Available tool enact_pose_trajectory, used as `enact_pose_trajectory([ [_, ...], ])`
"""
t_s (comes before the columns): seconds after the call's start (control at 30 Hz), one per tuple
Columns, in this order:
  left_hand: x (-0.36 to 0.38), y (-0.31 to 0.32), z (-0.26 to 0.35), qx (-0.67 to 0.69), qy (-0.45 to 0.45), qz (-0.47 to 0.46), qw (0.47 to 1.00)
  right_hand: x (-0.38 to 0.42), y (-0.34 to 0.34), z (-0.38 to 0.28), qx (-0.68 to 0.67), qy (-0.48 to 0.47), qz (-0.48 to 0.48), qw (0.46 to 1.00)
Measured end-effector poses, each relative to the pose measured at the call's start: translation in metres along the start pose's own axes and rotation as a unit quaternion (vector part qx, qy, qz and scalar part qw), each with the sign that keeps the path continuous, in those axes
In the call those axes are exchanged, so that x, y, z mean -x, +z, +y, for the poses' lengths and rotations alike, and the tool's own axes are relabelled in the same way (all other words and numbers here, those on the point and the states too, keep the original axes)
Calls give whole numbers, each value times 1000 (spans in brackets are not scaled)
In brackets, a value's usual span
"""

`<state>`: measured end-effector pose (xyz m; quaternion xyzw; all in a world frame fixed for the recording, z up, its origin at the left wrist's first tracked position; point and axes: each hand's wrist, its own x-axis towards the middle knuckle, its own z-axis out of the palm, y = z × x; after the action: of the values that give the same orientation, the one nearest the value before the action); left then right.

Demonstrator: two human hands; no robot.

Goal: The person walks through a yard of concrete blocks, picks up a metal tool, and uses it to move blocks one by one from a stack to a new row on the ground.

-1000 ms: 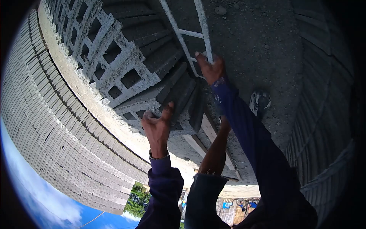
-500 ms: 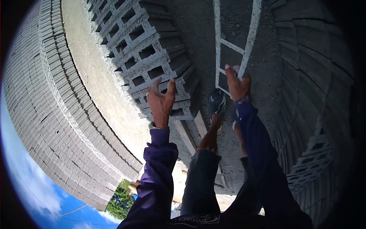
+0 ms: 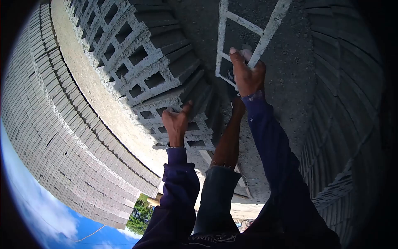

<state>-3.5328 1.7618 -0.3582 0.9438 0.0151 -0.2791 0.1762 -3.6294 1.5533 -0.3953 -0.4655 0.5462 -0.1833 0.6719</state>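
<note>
My right hand (image 3: 248, 74) is closed round one bar of a whitish metal frame (image 3: 244, 24), which has long side bars and short crosspieces and hangs over the dark ground. On the left, my left hand (image 3: 176, 124) rests at a stack of grey hollow concrete blocks (image 3: 141, 56). Its thumb and fingers are bent over the hollow edge of a block near the stack's lower end, and a block there looks tilted against the others. Part of the fingers is hidden by the block.
Long rows of stacked blocks (image 3: 62, 137) curve along the left, past a strip of sunlit ground (image 3: 87, 87). Another dark block stack (image 3: 340, 95) rises on the right. Wooden strips (image 3: 244, 182) lie beside my legs.
The left hand has moved down and its fingers have closed in on the block edge. The right hand and the frame have shifted up and left in view. One block has tilted.
</note>
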Motion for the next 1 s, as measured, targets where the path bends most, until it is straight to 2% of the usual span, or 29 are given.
enact_pose_trajectory([
  [0.07, 12, -23, 7, 12, -111, -73, 991, -7, 11, 2, 13, 5, -11, 1000],
  [0.1, 17, -26, -2, 10, -122, -75, 990, -11, 19, 4, -9, 5, -14, 1000],
  [0.17, 11, -20, 1, 41, -51, -36, 997, -23, 32, 8, 3, -16, -21, 1000],
  [0.3, 16, -24, 25, 93, -106, -68, 988, -32, 54, 29, -12, -13, -55, 998],
  [0.33, 15, -26, 29, 67, -122, -69, 988, -32, 61, 40, 44, 16, -68, 997],
  [0.37, 15, -26, 28, 67, -125, -67, 988, -30, 76, 82, 40, 3, -51, 998],
  [0.4, 17, -28, 28, 45, -148, -71, 985, -27, 78, 106, 88, 29, -71, 993],
  [0.47, 11, -26, 28, 27, -158, -77, 984, -30, 75, 117, 134, 45, -83, 986],
  [0.53, 12, -19, 15, 110, -62, -53, 991, -20, 67, 118, 57, 29, -21, 998],
  [0.57, 13, -18, 10, 106, -71, -55, 990, -21, 55, 91, 81, 53, -46, 994],
  [0.63, 7, -12, 6, -92, -74, -79, 990, -23, 40, 62, 79, 58, -37, 995],
  [0.67, 2, -3, 13, -74, -48, -76, 993, -27, 37, 54, 73, 45, -20, 996],
  [0.7, 4, 5, 22, -148, 11, -59, 987, -28, 32, 44, 69, 36, -24, 997],
  [0.77, 6, -1, 28, -217, 14, -88, 972, -28, 19, 26, 85, 96, -27, 991],
  [0.8, 10, -11, 33, -215, 20, -82, 973, -27, 13, 26, 64, 70, -20, 995],
  [0.87, 22, -43, 55, -86, -18, -72, 994, -29, 2, 23, 76, 40, -15, 996],
  [0.9, 20, -48, 61, -88, -18, -72, 993, -28, -2, 21, 88, 15, -10, 996],
  [0.97, 4, -50, 72, -162, 120, 70, 977, -27, 1, 8, 69, 30, 1, 997],
  [1.0, -15, -39, 69, -186, 190, 101, 959, -28, 6, 2, 57, 34, 9, 998],
])
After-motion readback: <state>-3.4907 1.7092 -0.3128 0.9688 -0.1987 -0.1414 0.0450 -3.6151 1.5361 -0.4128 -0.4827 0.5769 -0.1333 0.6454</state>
